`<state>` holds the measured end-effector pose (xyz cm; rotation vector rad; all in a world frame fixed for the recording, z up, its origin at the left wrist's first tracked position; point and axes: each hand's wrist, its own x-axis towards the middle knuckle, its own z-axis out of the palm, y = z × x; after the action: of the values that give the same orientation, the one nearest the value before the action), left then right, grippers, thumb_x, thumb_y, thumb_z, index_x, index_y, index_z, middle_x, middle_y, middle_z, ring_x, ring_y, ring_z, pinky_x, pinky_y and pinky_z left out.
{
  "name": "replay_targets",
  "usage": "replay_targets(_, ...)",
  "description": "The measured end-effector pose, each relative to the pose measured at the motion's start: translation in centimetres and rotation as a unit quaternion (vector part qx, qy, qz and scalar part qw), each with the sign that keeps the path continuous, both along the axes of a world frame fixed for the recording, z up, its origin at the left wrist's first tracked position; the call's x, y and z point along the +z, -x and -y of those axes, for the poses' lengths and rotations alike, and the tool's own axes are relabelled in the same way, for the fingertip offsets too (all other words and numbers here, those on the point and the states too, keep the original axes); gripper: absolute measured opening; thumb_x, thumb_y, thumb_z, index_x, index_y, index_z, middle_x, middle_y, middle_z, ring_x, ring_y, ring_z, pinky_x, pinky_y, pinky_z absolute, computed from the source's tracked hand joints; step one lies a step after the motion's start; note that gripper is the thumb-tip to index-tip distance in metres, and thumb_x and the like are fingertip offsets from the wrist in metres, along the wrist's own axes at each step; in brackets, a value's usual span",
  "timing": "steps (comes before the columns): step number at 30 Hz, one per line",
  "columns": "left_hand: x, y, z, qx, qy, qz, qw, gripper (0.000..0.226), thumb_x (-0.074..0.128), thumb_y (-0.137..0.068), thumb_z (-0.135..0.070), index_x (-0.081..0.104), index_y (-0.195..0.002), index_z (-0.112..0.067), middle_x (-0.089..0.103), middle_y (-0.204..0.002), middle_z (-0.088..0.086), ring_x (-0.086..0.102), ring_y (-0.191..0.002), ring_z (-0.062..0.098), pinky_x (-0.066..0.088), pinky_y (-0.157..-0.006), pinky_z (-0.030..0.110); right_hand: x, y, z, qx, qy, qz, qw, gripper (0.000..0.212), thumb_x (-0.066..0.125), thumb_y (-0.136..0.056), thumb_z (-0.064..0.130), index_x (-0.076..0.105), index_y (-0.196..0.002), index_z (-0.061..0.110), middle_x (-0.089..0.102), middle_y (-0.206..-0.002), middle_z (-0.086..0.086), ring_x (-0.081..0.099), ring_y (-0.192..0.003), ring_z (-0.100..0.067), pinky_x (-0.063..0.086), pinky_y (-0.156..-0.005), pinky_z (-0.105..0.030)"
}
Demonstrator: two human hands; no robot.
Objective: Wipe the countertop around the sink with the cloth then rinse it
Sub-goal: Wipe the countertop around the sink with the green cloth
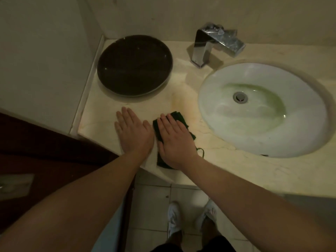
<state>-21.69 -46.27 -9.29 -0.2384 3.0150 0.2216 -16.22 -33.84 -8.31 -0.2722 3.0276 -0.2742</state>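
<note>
Head view: your right hand lies flat, fingers straight, pressing the dark green cloth onto the bench at its front edge, just left of the sink. Your left hand rests open and empty beside it. Wiping appears underway; next, sweep around the basin toward the tap.

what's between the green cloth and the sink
Only bare countertop, faintly stained yellowish, separates the cloth from the sink; the head view shows it.
</note>
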Motion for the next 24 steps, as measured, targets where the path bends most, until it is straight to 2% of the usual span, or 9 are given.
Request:
replay_targets(6, 0.2, -0.1, 0.1, -0.008, 0.013, -0.004, 1.0, 0.07, 0.02, -0.096, -0.04, 0.003, -0.153, -0.001, 0.004, -0.163, 0.016, 0.002, -0.15, 0.032, 0.008, -0.121, 0.048, -0.1, -5.1, -7.2, -0.13, -0.029, -0.005, 0.991, 0.066, 0.032, -0.095, 0.034, 0.018, -0.152, 0.005, 0.018, -0.16, -0.013, 0.015, -0.148, -0.027, 0.011, -0.121, -0.042)
replay_targets(10, 0.1, -0.1, 0.1, -0.01, 0.018, -0.003, 1.0, 0.071, 0.019, -0.096, -0.041, 0.005, -0.153, 0.0, 0.005, -0.163, 0.017, 0.004, -0.15, 0.033, 0.011, -0.121, 0.048, -0.3, -8.2, -7.8, -0.207, -0.035, -0.008, 0.978, 0.067, 0.032, -0.094, 0.033, 0.021, -0.151, 0.0, 0.021, -0.158, -0.017, 0.018, -0.147, -0.03, 0.014, -0.12, -0.044)
replay_targets(12, 0.1, -0.1, 0.2, -0.009, 0.02, 0.001, 1.0, 0.071, 0.017, -0.096, -0.041, 0.005, -0.153, 0.0, 0.005, -0.162, 0.017, 0.004, -0.15, 0.034, 0.011, -0.121, 0.048, -0.1, -7.2, -5.8, -0.192, -0.036, -0.009, 0.981, 0.068, 0.031, -0.095, 0.035, 0.019, -0.151, -0.001, 0.02, -0.159, -0.018, 0.018, -0.147, -0.031, 0.014, -0.12, -0.045)
replay_targets(16, 0.0, 0.1, 0.4, -0.008, 0.008, 0.005, 1.0, 0.071, 0.017, -0.094, -0.038, 0.004, -0.152, 0.0, 0.004, -0.163, 0.016, 0.003, -0.15, 0.032, 0.008, -0.121, 0.048, -0.2, -3.2, -0.4, -0.049, -0.01, -0.018, 0.999, 0.067, 0.036, -0.094, 0.036, 0.021, -0.152, 0.005, 0.02, -0.159, -0.013, 0.016, -0.148, -0.027, 0.011, -0.12, -0.042)
replay_targets(18, -0.2, 0.1, 0.6, -0.012, 0.007, 0.0, 1.0, 0.07, 0.018, -0.094, -0.038, 0.004, -0.152, -0.001, 0.004, -0.163, 0.016, 0.002, -0.15, 0.032, 0.007, -0.121, 0.047, -0.3, -2.0, -0.6, -0.005, 0.0, -0.019, 1.0, 0.065, 0.038, -0.094, 0.036, 0.024, -0.152, 0.008, 0.021, -0.16, -0.009, 0.015, -0.148, -0.024, 0.012, -0.121, -0.04)
replay_targets(20, -0.1, 0.0, 0.6, -0.014, 0.001, -0.001, 1.0, 0.07, 0.018, -0.095, -0.039, 0.004, -0.153, -0.001, 0.004, -0.163, 0.016, 0.002, -0.15, 0.032, 0.007, -0.121, 0.047, -0.4, -2.6, -3.0, -0.028, 0.006, -0.02, 0.999, 0.064, 0.037, -0.095, 0.033, 0.025, -0.152, 0.008, 0.022, -0.159, -0.009, 0.017, -0.148, -0.024, 0.015, -0.121, -0.042)
replay_targets(24, 0.2, 0.0, 0.4, -0.014, -0.017, 0.01, 1.0, 0.07, 0.016, -0.097, -0.042, 0.001, -0.153, -0.002, 0.001, -0.163, 0.015, -0.002, -0.15, 0.031, 0.005, -0.121, 0.046, -0.8, -6.8, -8.0, -0.152, -0.013, -0.042, 0.987, 0.062, 0.035, -0.095, 0.028, 0.025, -0.15, 0.003, 0.025, -0.158, -0.014, 0.022, -0.146, -0.027, 0.016, -0.12, -0.04)
